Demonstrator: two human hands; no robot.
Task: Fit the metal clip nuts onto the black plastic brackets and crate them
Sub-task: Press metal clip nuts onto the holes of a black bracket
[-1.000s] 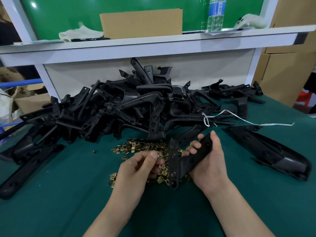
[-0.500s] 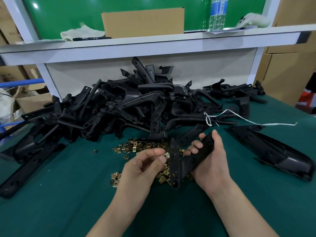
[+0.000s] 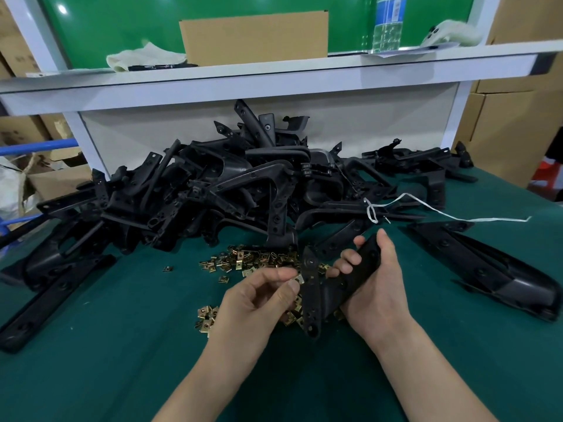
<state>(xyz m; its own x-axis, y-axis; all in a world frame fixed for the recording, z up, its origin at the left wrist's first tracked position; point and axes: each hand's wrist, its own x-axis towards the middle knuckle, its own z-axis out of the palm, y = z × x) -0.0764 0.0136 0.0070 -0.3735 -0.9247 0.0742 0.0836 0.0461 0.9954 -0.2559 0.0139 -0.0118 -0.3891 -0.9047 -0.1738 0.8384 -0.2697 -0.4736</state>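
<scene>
Green felt bench [image 3: 122, 360] nearest. Left hand [image 3: 259, 300] pinches brass clip nut [image 3: 299, 279] between thumb and forefinger, clip at edge of black bracket [image 3: 311, 300]. Right hand [image 3: 374, 287] grips bracket's other arm, holding it above bench. Step, as judged: seating clip on bracket. Next move: line clip with hole, push home. Beyond, loose clip nuts [image 3: 243, 260] scattered; farther, bracket heap [image 3: 228, 190]. No crate in view. Versus second ago: left hand has brought clip from short of bracket up to its edge.
</scene>
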